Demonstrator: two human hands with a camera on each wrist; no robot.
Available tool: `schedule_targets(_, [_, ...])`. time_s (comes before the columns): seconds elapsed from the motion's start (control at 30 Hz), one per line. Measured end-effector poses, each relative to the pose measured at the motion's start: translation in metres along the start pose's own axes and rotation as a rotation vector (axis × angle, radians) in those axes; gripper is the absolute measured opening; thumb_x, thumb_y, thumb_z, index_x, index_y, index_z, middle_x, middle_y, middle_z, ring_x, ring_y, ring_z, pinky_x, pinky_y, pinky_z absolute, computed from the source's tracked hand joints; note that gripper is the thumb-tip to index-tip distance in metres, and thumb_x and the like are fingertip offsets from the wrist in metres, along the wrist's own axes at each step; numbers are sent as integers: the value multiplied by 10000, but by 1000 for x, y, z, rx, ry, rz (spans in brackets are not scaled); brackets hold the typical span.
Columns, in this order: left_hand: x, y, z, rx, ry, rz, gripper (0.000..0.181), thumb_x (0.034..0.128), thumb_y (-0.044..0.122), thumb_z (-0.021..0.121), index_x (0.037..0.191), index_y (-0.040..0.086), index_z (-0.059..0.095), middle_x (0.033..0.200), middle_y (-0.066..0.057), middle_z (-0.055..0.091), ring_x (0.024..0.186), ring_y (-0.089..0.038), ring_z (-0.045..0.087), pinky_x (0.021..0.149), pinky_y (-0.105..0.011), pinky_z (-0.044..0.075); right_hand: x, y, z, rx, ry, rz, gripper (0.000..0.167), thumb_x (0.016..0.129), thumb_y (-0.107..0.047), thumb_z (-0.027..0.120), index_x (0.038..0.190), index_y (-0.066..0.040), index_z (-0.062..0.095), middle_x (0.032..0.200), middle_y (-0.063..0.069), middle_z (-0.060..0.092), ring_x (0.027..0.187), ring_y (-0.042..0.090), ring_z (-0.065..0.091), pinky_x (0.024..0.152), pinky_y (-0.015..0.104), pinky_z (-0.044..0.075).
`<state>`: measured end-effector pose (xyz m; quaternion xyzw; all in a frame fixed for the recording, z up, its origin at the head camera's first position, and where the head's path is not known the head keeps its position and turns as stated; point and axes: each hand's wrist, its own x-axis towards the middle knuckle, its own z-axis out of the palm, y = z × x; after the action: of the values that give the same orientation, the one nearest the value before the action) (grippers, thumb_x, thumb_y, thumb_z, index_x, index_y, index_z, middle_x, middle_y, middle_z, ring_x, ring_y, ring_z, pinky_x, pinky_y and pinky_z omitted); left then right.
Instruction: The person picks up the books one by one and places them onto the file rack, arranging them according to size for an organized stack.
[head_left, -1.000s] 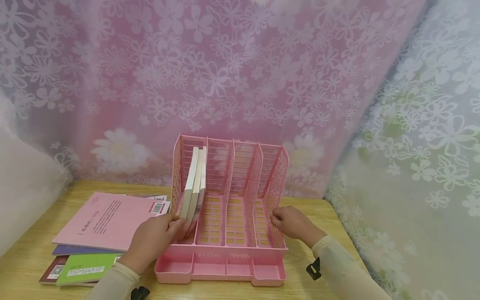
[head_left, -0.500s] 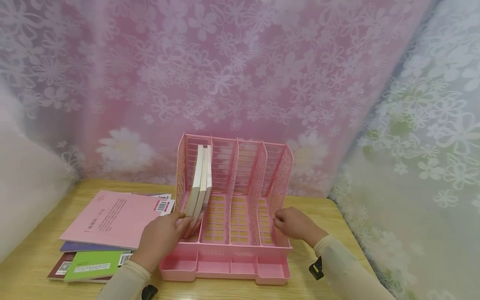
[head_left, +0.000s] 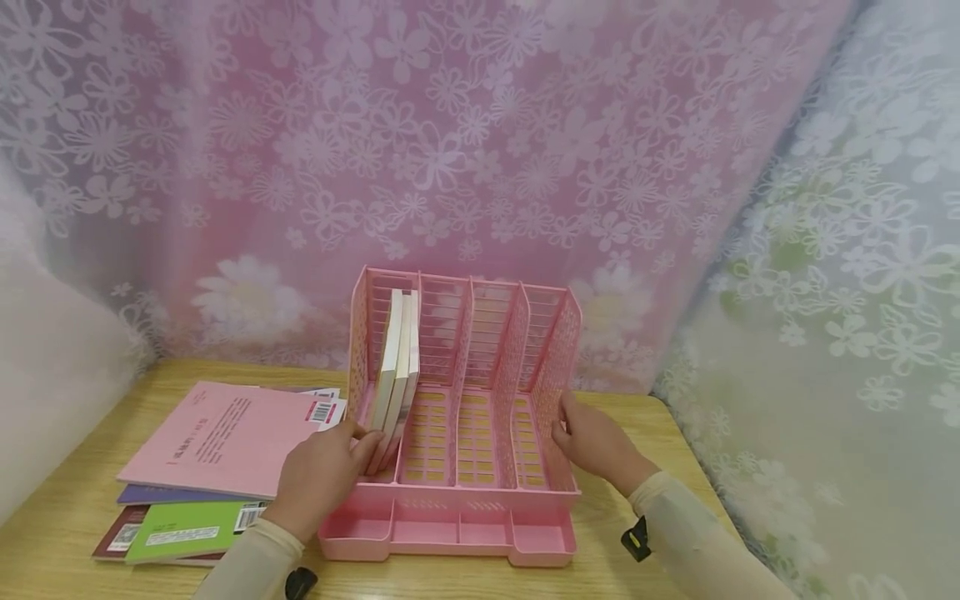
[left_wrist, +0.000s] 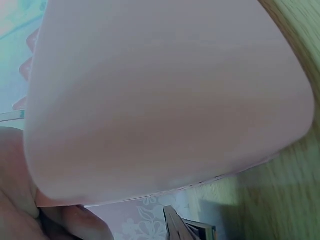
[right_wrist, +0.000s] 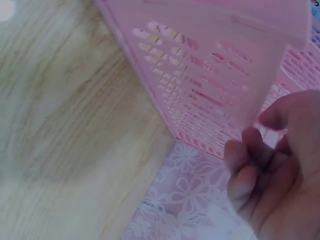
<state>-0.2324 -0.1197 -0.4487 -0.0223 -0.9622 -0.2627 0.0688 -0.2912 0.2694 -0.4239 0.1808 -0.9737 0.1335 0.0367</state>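
Observation:
A pink desktop file rack (head_left: 427, 492) stands on the wooden table, with upright dividers and small trays along its front. Several books (head_left: 397, 358) stand in its leftmost compartment, pale page edges facing me, leaning slightly. My left hand (head_left: 318, 471) grips the front of the left side wall, its thumb beside the lowest part of the books. In the left wrist view a smooth pink wall (left_wrist: 165, 110) fills most of the picture above the fingers. On the other side, my right hand (head_left: 600, 437) pinches the edge of the rack's right side wall (right_wrist: 200, 75), other fingers curled.
Left of the rack lies a pile of flat books: a pink one (head_left: 225, 433) on top, a green one (head_left: 187, 529) and a dark red one (head_left: 112, 533) lower down. A flowered pink curtain (head_left: 450, 167) hangs behind the table (head_left: 630, 542).
My right index finger and thumb have shifted upward a little on the right wall. The left hand keeps its place, and the books stand slightly straighter. The head view has swayed slightly.

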Motion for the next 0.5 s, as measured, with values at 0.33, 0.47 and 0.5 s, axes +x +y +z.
schedule_targets(0.33, [0, 2, -1, -1, 1, -8, 335, 1045, 442, 570, 1033, 140, 714, 780, -69, 711, 657, -236, 647, 540, -425, 457, 0, -15, -12, -144, -239, 100, 416, 1068, -187, 500, 657, -134, 538, 596, -8, 510, 545, 138, 482, 589, 361, 440])
schedule_targets(0.47, [0, 1, -1, -2, 4, -11, 350, 1044, 457, 571, 1045, 143, 725, 757, -54, 700, 648, -223, 632, 544, -422, 457, 2, -27, -13, -260, -333, 81, 353, 1061, -138, 504, 724, -88, 596, 667, 51, 572, 606, 178, 527, 640, 437, 533])
schedule_targets(0.5, [0, 1, 0, -5, 3, -9, 359, 1042, 467, 572, 1048, 143, 726, 753, -45, 695, 645, -215, 624, 544, -419, 456, 2, -30, -14, -304, -338, 75, 335, 1052, -123, 521, 729, -82, 598, 683, 57, 566, 622, 183, 512, 649, 451, 539])
